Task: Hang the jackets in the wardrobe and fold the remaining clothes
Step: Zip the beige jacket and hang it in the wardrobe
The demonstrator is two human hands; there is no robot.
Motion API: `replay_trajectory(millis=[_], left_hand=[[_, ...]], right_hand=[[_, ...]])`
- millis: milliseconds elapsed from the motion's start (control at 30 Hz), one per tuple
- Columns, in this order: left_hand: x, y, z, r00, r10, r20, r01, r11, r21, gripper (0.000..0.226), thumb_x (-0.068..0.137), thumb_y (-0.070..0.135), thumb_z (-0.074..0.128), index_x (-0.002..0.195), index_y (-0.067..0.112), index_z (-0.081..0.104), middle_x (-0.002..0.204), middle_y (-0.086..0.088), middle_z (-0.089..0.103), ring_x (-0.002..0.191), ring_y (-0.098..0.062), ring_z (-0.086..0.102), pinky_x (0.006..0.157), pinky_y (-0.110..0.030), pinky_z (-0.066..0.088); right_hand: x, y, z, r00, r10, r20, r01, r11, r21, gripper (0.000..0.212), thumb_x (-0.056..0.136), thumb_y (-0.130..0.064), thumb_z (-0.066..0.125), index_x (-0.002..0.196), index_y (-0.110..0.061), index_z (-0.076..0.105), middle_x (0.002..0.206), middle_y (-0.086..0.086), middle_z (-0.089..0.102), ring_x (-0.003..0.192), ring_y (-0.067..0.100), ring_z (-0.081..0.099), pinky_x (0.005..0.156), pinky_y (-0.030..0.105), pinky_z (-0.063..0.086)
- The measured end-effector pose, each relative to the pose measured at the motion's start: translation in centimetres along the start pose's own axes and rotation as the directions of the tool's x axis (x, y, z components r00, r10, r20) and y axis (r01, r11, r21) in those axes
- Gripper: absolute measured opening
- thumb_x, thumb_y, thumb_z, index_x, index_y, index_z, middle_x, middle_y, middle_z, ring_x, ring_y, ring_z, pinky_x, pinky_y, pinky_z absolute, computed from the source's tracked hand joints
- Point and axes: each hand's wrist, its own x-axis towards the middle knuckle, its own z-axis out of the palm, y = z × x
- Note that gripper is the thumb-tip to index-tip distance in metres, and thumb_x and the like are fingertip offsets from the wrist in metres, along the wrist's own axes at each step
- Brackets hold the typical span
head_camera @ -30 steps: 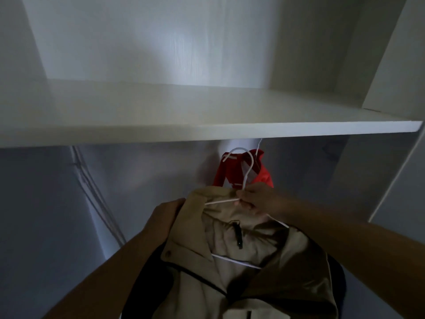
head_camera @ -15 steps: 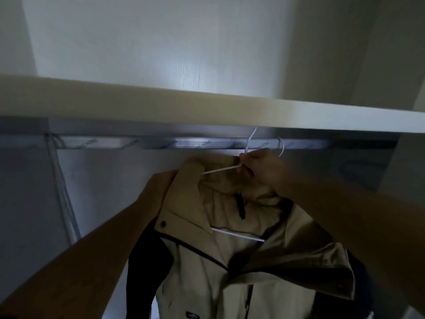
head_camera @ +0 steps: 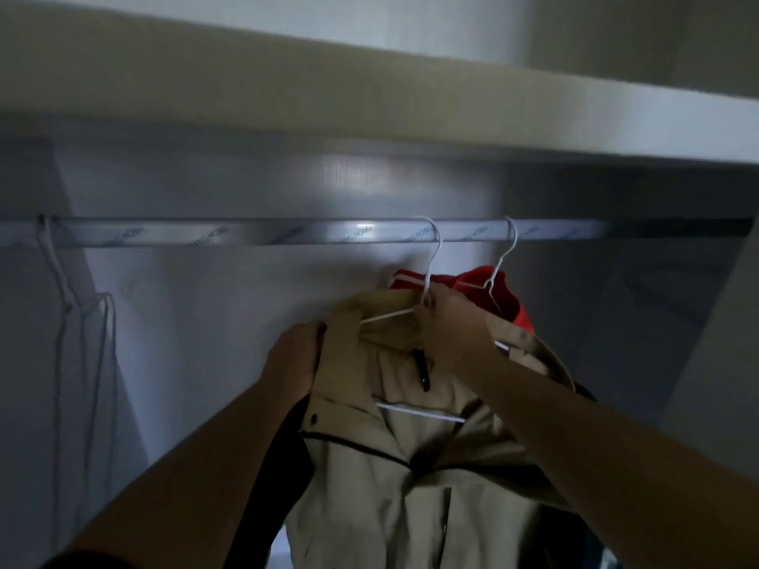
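Fingers of the right hand (head_camera: 451,326) pinch the white hanger (head_camera: 419,412) at its neck, just below the hook, which appears to sit over the rail (head_camera: 246,232) straight above them — a hold that steers the hook. Beneath those fingers hangs the beige jacket (head_camera: 390,478); the left hand (head_camera: 293,363) grips its shoulder cloth, likely to take weight and stop it sliding off. Just behind the right fingertips hangs a red garment (head_camera: 499,287)
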Motion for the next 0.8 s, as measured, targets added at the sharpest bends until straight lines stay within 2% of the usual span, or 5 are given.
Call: replay_trajectory(millis=[133, 300, 533, 633, 800], left_hand=[[-2.2, 1.3, 0.0, 1.0, 0.003, -0.005, -0.003, 1.0, -0.002, 0.025, 0.098, 0.025, 0.048, 0.107, 0.004, 0.058, 0.109, -0.017, 0.059, 0.102, -0.031, 0.056, 0.091, -0.047, 0.046], [-4.0, 1.3, 0.0, 1.0, 0.015, -0.02, -0.015, 1.0, 0.017, 0.032, 0.097, 0.032, 0.046, 0.119, 0.01, 0.055, 0.119, -0.013, 0.056, 0.11, -0.029, 0.053, 0.097, -0.049, 0.043], [-5.3, 1.4, 0.1, 1.0, 0.022, -0.011, -0.021, 0.998, 0.062, 0.04, 0.096, 0.032, 0.049, 0.129, 0.011, 0.045, 0.126, -0.014, 0.048, 0.118, -0.03, 0.045, 0.101, -0.05, 0.038], [-5.5, 1.3, 0.0, 0.999, 0.031, -0.026, -0.029, 0.998, 0.056, 0.039, 0.095, 0.03, 0.05, 0.127, 0.009, 0.045, 0.122, -0.015, 0.049, 0.115, -0.031, 0.046, 0.099, -0.051, 0.039], [-5.8, 1.4, 0.6, 0.996, 0.038, -0.084, -0.035, 0.999, 0.036, 0.042, 0.094, 0.031, 0.052, 0.13, 0.01, 0.044, 0.124, -0.013, 0.049, 0.116, -0.029, 0.047, 0.1, -0.051, 0.04]], right_hand=[[-7.1, 1.0, 1.4, 0.934, -0.283, -0.216, 0.248, 0.953, -0.174, 0.052, 0.083, -0.017, 0.053, 0.135, -0.015, 0.048, 0.139, 0.007, 0.045, 0.131, 0.026, 0.039, 0.107, 0.044, 0.033], [-14.3, 6.1, 6.0, 0.806, -0.548, 0.223, 0.591, 0.726, -0.352, 0.038, 0.053, -0.023, 0.079, 0.09, -0.021, 0.072, 0.092, 0.001, 0.066, 0.081, 0.019, 0.062, 0.072, 0.027, 0.047], [-16.8, 9.5, 11.7, 0.925, 0.144, 0.351, -0.099, 0.985, -0.144, 0.031, 0.094, -0.028, 0.049, 0.124, -0.021, 0.057, 0.123, -0.002, 0.056, 0.112, 0.014, 0.055, 0.089, 0.025, 0.047], [-16.0, 9.2, 12.9, 0.81, 0.515, 0.28, -0.576, 0.786, 0.223, 0.028, 0.091, -0.041, 0.055, 0.101, -0.018, 0.067, 0.097, 0.001, 0.064, 0.098, 0.022, 0.062, 0.074, 0.026, 0.045], [-14.7, 9.1, 13.9, 0.666, 0.695, 0.271, -0.738, 0.559, 0.378, 0.013, 0.087, -0.019, 0.056, 0.083, -0.013, 0.066, 0.081, 0.008, 0.066, 0.081, 0.03, 0.06, 0.073, 0.034, 0.049]])
